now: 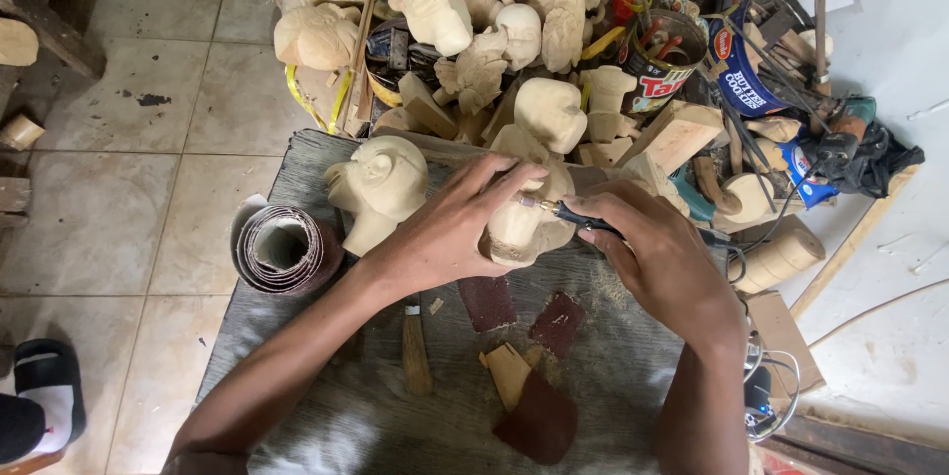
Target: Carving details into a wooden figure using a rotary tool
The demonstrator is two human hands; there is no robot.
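My left hand [450, 228] grips a pale carved wooden head [524, 228] on the grey cloth-covered board [326, 406], fingers spread over its top. My right hand [657, 258] holds a thin black rotary tool [578, 219] like a pen; its brass tip touches the carving's upper side. Another unfinished wooden head [379, 188] stands just left of my left hand.
A roll of sandpaper [287, 250] lies at the left of the board. Brown sandpaper scraps [539, 421], wood chips and a wooden-handled tool [415, 356] lie in front. A heap of carved wooden figures [465, 10], tins [657, 65] and offcuts fills the back. A sandalled foot [40, 406] rests on the tiled floor.
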